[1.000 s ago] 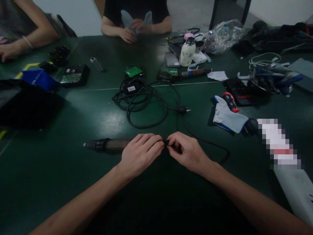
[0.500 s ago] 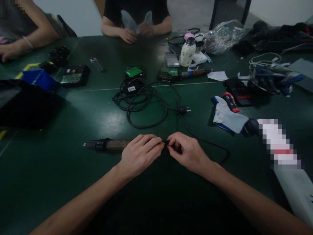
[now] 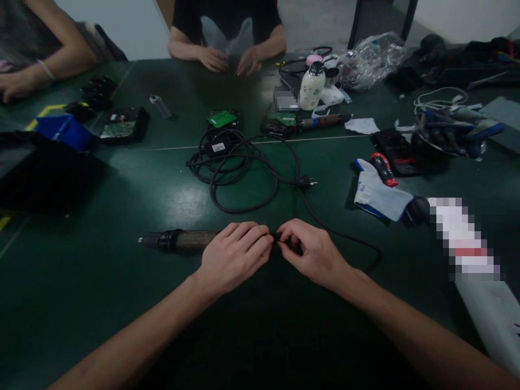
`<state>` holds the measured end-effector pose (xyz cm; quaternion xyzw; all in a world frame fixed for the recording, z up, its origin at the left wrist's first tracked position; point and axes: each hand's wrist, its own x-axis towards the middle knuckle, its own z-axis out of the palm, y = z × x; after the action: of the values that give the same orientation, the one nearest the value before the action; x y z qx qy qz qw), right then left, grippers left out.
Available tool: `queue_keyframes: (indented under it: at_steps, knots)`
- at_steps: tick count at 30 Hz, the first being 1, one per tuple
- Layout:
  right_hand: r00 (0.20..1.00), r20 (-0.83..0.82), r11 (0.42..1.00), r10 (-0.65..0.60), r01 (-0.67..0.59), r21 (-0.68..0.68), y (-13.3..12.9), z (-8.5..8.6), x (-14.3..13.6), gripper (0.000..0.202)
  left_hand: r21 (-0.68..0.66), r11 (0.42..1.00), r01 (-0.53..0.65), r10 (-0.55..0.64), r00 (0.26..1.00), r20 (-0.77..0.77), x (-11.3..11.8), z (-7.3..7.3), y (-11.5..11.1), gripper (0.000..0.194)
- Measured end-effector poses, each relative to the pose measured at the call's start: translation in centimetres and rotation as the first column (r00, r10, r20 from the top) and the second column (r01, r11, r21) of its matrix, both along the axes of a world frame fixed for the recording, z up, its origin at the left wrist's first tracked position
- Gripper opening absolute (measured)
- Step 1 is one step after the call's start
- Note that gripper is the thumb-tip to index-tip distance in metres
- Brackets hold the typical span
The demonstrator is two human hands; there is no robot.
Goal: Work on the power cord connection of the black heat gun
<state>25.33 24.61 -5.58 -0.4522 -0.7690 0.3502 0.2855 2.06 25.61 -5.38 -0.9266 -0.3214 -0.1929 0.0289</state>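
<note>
Toward the surface's near edge, the left grip wraps a dark power tool; the right grip pinches a black piece at its end. Beyond sprawls coiled cable, then a green circuit board, and, nearer the far edge, a flask.

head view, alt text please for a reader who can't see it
The wearer's left hand holds one end of a cylindrical brown-and-black tool on a green table while the right hand pinches a thin dark piece beside it. Beyond lies a loosely coiled black cable with a plug; another person is opposite.
</note>
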Motion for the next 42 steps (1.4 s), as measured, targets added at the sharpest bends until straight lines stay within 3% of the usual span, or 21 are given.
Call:
queue_keyframes:
  at_steps: [22,31,42]
  knots:
    - [1.000,-0.007,1.000,-0.003,0.003,0.017,0.00,-0.21,-0.03,0.012,-0.011,1.000,-0.024,0.023,0.998,-0.061,-0.05,0.01,-0.03,0.021]
    - [1.000,-0.001,1.000,0.005,-0.005,0.010,-0.02,-0.21,0.02,0.013,-0.005,0.999,-0.037,0.037,0.999,-0.003,0.00,0.02,-0.11,0.014]
    - [1.000,-0.012,1.000,0.004,-0.004,0.001,-0.04,-0.31,-0.01,0.011,-0.018,1.000,-0.003,0.004,1.000,0.015,-0.16,-0.11,-0.04,0.019]
